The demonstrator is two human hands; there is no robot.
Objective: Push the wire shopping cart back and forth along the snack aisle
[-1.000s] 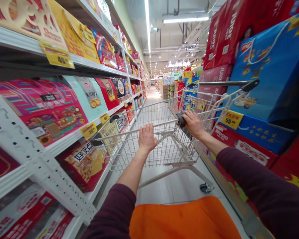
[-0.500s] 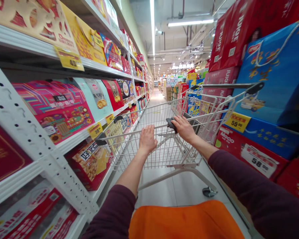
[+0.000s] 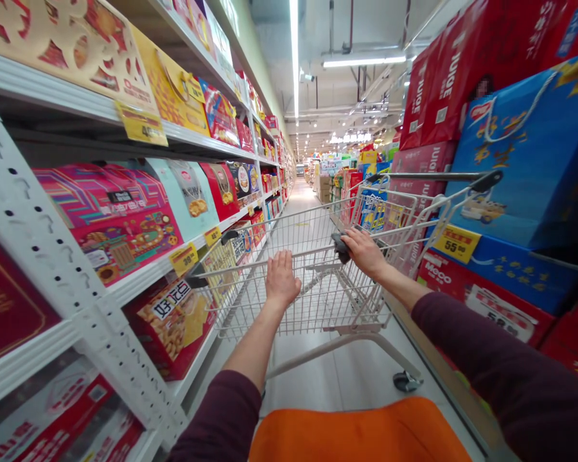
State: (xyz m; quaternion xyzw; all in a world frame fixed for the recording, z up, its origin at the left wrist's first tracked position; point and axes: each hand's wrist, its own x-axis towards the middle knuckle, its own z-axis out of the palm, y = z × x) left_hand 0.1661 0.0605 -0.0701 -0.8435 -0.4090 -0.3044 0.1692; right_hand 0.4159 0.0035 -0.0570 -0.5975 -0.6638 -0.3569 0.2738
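A wire shopping cart (image 3: 318, 311) stands sideways in front of me, its basket bare inside and its dark handle (image 3: 428, 176) toward the right. My left hand (image 3: 282, 280) rests over the near rim of the basket, fingers bent across the wire and thumb out to the side. Farther right on the same rim, my right hand (image 3: 365, 252) presses a bunched dark grey cloth (image 3: 341, 248) against the wire. The fingers curl over the cloth and partly hide it.
Shelves (image 3: 91, 314) with gift boxes and yellow price tags line the left side. Stacked cartons and a large blue gift box (image 3: 520, 160) rise on the right. A tiled aisle (image 3: 301, 199) runs ahead beyond the cart. A caster (image 3: 407, 381) shows under the basket.
My right hand and the grey cloth have slid a little to the right along the rim. My left hand stays on the rim, slightly lower in view. The cart looks slightly shifted.
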